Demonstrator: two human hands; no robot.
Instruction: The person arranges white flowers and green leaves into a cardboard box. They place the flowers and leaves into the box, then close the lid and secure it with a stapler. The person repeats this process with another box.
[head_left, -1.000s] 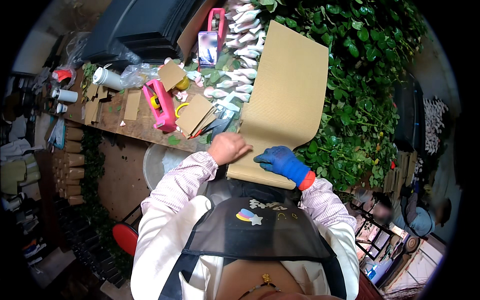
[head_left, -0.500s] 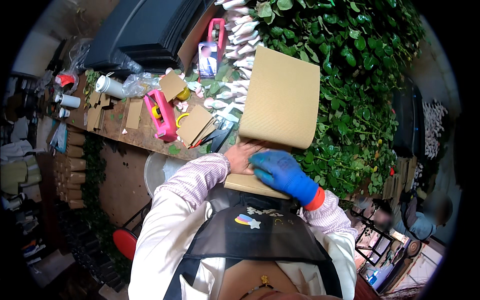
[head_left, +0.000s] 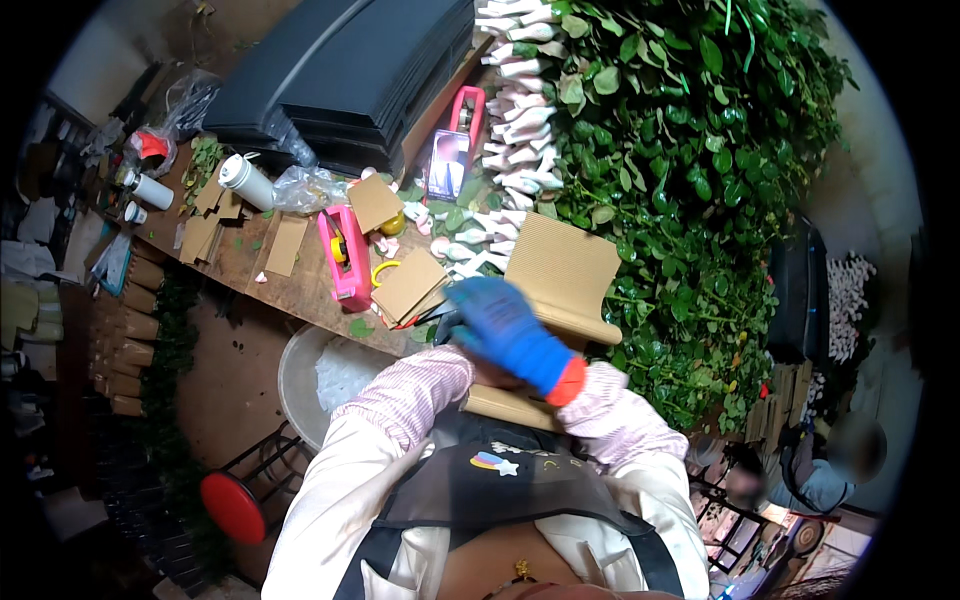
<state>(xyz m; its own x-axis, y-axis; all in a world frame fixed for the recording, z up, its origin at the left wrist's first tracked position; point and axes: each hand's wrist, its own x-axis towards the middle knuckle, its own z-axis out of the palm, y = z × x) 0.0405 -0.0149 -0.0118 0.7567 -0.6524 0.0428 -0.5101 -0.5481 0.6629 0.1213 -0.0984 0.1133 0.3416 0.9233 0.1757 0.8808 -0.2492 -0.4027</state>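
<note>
A tan corrugated cardboard sheet (head_left: 562,262) lies before me with its far part curled up and its near edge (head_left: 510,405) by my apron. My right hand (head_left: 503,322), in a blue glove with an orange cuff, is over the sheet's left side, fingers toward the black-handled scissors (head_left: 447,326). Motion blur hides whether those fingers hold anything. Beneath the glove, my bare left hand (head_left: 486,372) rests at the sheet's near part, its fingers covered. Flower heads in white sleeves (head_left: 520,125) line the sheet's far left, their leafy stems (head_left: 690,200) spreading to the right.
Left on the wooden table are pink tape dispensers (head_left: 345,258), cardboard pieces (head_left: 410,287), a phone (head_left: 447,165) and a white cup (head_left: 246,181). Black sheets (head_left: 350,90) are stacked behind. A white bin (head_left: 300,385) and red stool (head_left: 233,506) stand below.
My gloved right hand has moved left across my left hand toward the scissors. The cardboard's raised part has sunk lower and curls more. The whole view has shifted slightly.
</note>
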